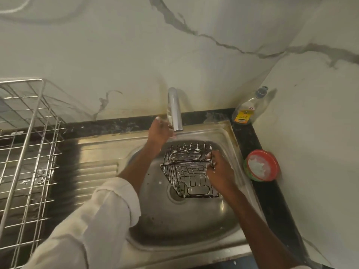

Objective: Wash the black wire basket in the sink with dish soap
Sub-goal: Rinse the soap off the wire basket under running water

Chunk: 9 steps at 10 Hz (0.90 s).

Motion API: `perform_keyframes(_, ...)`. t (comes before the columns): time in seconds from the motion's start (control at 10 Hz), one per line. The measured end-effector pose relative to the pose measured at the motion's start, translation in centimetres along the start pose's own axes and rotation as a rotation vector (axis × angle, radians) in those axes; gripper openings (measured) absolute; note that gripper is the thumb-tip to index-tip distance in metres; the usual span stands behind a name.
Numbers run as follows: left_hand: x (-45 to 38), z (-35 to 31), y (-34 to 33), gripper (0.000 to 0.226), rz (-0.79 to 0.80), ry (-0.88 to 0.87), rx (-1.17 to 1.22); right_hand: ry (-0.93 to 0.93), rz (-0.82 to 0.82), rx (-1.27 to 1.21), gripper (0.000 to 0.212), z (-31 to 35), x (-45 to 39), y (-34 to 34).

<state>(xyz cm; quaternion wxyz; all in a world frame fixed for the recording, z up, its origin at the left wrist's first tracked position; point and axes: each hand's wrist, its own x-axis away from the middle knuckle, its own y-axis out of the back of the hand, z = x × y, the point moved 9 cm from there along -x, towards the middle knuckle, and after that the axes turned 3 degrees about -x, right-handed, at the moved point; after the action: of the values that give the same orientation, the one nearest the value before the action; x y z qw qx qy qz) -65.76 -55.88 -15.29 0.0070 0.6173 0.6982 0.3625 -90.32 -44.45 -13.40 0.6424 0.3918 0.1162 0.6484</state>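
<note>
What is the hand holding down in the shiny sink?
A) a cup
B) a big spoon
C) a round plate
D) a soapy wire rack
D: the right hand grips a soapy black wire rack lying in the round stainless-steel sink.

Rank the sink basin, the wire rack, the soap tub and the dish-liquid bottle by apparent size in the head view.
1. sink basin
2. wire rack, which fits inside the basin
3. soap tub and dish-liquid bottle: these look about alike, and the bottle stands farther from the camera, so they are left unranked.
</note>
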Motion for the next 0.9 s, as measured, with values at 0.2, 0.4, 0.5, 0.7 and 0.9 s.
perform_keyframes(0.2,1.8,6.8,-4.4,0.042,0.193,0.398,0.875,-0.088,-0.093,-0.053,0.06,-1.3,1.5,1.3)
perform_keyframes(0.4,3.0,7.4,-7.1,0.018,0.087,0.613,0.908,-0.181,-0.195,-0.12,0.071,-2.4,3.2,2.5)
perform_keyframes(0.5,3.1,5.5,-7.7,0.04,0.028,0.647,1.11,-0.229,-0.225,-0.154,0.073,-3.2,3.8,2.9)
perform_keyframes(0.7,0.2,2.4,-6.0,0.039,0.056,0.235,-0.273,-0.267,-0.178,-0.148,0.073,-4.4,3.7,2.9)
perform_keyframes(0.9,3.6,2.5,-5.2,0.033,0.015,0.451,0.103,-0.263,-0.158,-0.167,0.072,-4.8,3.3,2.4)
